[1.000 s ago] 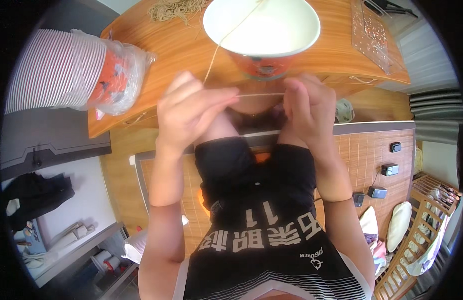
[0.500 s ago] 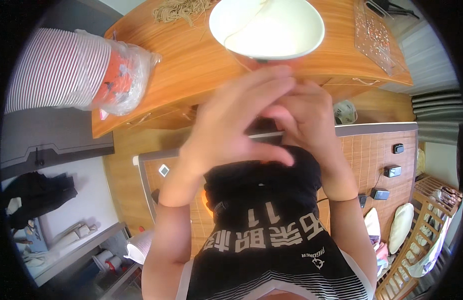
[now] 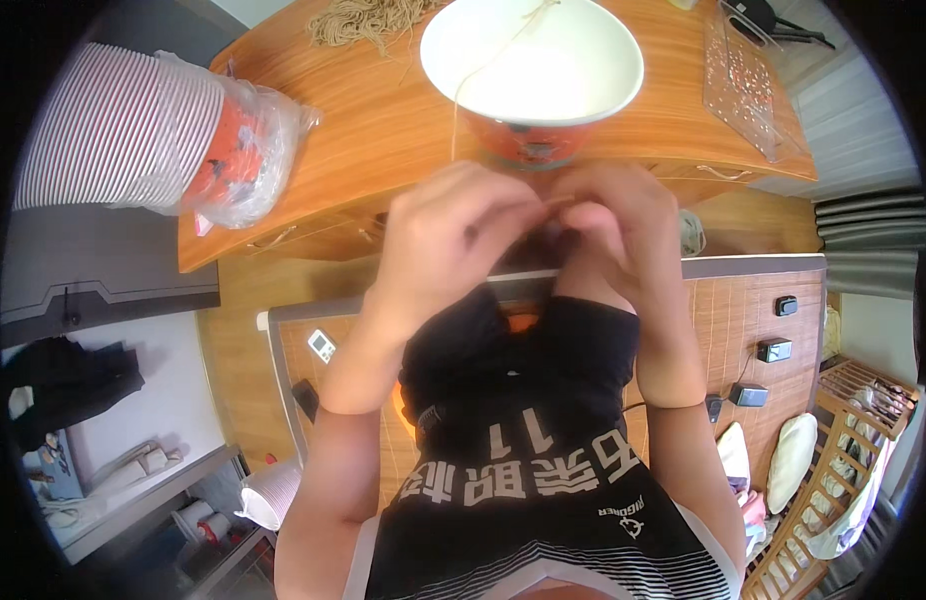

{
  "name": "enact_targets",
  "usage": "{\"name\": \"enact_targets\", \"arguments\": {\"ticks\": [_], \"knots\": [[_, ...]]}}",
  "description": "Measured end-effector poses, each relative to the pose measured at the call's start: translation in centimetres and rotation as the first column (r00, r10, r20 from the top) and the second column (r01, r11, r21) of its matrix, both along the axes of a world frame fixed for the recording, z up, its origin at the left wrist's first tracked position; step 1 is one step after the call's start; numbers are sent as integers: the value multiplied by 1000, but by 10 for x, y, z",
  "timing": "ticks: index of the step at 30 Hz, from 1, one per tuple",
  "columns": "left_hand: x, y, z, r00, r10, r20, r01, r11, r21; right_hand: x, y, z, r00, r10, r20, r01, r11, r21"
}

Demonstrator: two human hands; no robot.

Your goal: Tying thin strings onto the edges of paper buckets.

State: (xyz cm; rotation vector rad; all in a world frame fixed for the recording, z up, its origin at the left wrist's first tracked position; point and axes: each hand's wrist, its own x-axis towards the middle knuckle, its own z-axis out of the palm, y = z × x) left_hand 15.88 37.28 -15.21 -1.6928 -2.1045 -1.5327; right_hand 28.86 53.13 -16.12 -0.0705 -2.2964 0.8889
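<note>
My left hand [image 3: 455, 228] and my right hand [image 3: 623, 222] meet in front of the desk edge, above my lap. Both are closed, fingertips pinched close together and slightly blurred. A thin tan string [image 3: 456, 130] comes over the rim of a large paper tub [image 3: 536, 142], white inside and red outside, and runs down to my left hand. Its end among the fingers is hidden. What my right fingertips pinch is too small and blurred to make out. Behind, a bundle of the same tan string [image 3: 368, 25] lies on the desk, left of the tub.
On the wooden desk [image 3: 363, 130], a plastic-wrapped stack of paper tubs [image 3: 133, 130] lies at the left edge. A clear tray with small beads [image 3: 748, 85] is at the right. A white remote [image 3: 322, 346] and dark boxes [image 3: 775, 349] lie on the mat beside me.
My left hand has turned from spread fingers to a pinch and lowered slightly. The string now stretches from the tub to it. My right hand stays close to its place, fingertips nearer the left.
</note>
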Motion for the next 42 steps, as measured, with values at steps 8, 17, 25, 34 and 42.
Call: {"name": "enact_targets", "arguments": {"ticks": [8, 17, 25, 34, 42], "knots": [[-9, -10, 6, 982, -6, 187, 11, 1000, -25, -6, -8, 3, 985, -39, -170, 54, 995, 82], [-13, -12, 9, 993, -82, 79, 87, 995, -56, -9, -3, 6, 960, 53, -276, 31, 956, 292], [-16, -19, 2, 998, -10, 69, 9, 1000, 17, -2, 10, -6, 990, -13, -144, 23, 997, 69], [-18, -19, 9, 996, -57, 65, 58, 998, -7, -17, 0, 4, 946, 108, -306, -19, 959, 281], [-18, -21, 7, 998, -57, 26, 58, 998, -13, -20, 1, 3, 944, 134, -301, -39, 953, 300]]}}
